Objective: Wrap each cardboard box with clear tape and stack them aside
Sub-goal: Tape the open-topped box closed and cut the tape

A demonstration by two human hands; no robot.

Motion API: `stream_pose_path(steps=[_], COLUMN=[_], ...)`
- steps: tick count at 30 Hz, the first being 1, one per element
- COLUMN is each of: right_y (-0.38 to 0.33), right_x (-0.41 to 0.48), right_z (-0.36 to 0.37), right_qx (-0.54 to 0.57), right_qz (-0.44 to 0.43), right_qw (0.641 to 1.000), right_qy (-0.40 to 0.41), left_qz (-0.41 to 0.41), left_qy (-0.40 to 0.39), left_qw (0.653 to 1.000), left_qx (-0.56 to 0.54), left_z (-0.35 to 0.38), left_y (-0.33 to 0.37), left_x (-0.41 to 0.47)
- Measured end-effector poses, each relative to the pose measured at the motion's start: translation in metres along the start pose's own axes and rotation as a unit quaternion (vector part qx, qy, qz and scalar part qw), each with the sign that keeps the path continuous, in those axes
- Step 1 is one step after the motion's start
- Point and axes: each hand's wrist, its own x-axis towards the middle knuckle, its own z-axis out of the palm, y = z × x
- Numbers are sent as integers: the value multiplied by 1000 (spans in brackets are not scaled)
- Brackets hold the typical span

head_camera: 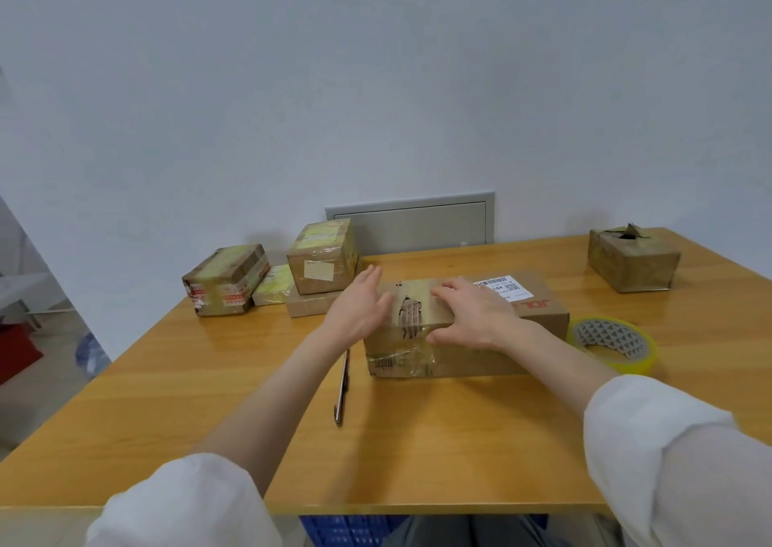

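While R hand [472, 316] rests atop box [463, 360] | L hand [359, 306] at end

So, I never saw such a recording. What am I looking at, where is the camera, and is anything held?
No machine: a person works with bare hands, and one camera on the head looks down at them. On the table lies a long box. The right hand lies flat on its top; the left hand is open at its left end. Nothing is gripped. A tape roll sits right of the box, a thin tool left of it. Far left stand taped boxes, far right a torn box.
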Motion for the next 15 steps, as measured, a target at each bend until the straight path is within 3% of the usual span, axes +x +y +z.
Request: stream_pose_path(steps=[4, 11, 15], right_y=[-7, -6, -2], right_x=[3, 5, 10], right_z=[6, 5, 1], right_qx=[-6, -14, -12], right_qz=[4, -15, -24], right_qw=[1000, 1000, 999], right_qy=[3, -4, -24], left_qz=[-27, -41, -56], left_qy=[-41, 3, -50], left_qw=[999, 998, 995], left_qx=[-15, -41, -72], left_z=[13, 10, -2], left_y=[-1, -7, -13], left_x=[1, 18, 39])
